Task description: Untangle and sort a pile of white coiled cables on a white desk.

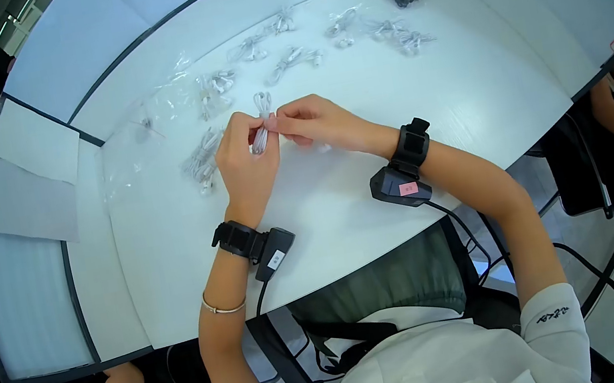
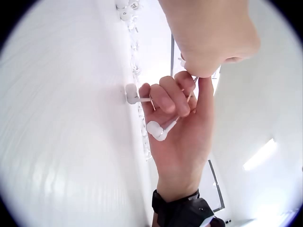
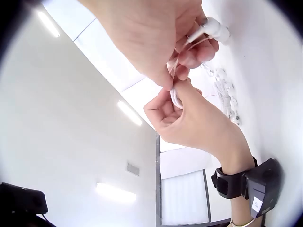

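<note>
A coiled white earphone cable (image 1: 264,107), middle hidden by fingers (image 1: 245,125), was pinched above a white table (image 1: 422,103) by the left hand (image 1: 246,159); its end with rounded white earbuds (image 2: 157,131) was gripped by the right hand (image 1: 324,124).

From my head, one camera looked forward and down across the table (image 1: 468,83). Close in, the left wrist camera (image 1: 273,252) and right wrist camera (image 1: 401,186), both tipped sideways, faced my left hand (image 1: 247,157) and right hand (image 1: 324,124), ceiling lights (image 3: 116,193) beyond; all three views shared those hands.
</note>
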`<state>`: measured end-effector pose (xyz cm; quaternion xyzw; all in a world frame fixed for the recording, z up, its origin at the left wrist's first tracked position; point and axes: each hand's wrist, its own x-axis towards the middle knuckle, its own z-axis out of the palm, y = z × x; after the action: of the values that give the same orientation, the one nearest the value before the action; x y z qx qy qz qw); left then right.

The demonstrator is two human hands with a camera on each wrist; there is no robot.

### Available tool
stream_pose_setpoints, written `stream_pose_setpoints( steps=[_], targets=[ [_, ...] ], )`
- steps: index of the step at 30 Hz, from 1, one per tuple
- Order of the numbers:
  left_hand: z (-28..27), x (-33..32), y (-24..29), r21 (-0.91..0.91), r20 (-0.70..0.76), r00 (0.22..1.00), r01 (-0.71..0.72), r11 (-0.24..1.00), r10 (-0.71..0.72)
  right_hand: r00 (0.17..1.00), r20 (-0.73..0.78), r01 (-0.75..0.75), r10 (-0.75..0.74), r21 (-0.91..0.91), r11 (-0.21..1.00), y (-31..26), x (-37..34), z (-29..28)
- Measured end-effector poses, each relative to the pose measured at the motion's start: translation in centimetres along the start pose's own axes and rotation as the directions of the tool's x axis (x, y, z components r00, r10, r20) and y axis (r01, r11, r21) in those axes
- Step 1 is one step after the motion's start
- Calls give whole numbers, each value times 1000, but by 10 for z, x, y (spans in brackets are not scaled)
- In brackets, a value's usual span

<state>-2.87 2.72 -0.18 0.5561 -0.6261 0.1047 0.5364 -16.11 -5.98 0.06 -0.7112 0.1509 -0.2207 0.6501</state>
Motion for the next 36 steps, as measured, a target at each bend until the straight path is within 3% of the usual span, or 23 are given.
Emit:
stream_pose_setpoints(
  steps=[5,9,16,22,25,28,31,36],
  targets=[
    [-1,-1,-1,23,-8,996,84,996,-84,985,-124,96,-116,-159,983,1,1,0],
    [-2,-1,-1,58,-9,993,115,992,-115,992,-120,14,-35,-172,985,-8,-4,0],
    [0,-2,-4,99,-3,998,58,993,-57,974,-195,75,-112,-188,979,-16,-6,3],
    [0,-4,-3,-108,125,953,290,951,-276,969,-180,106,-170,-316,943,-6,-5,-1],
    [2,-3,-2,-234,171,941,328,915,-293,962,-206,112,-180,-305,946,-7,-4,-2],
    [1,-4,-5,-378,256,891,449,810,-374,960,-209,128,-188,-272,954,-6,-4,-3],
    [1,-3,-7,-572,300,884,467,674,-358,955,-224,129,-192,-270,954,-2,-3,-4],
    [-4,4,5,-551,378,795,605,576,-474,947,-275,106,-169,-227,968,7,0,-9]
  ],
)
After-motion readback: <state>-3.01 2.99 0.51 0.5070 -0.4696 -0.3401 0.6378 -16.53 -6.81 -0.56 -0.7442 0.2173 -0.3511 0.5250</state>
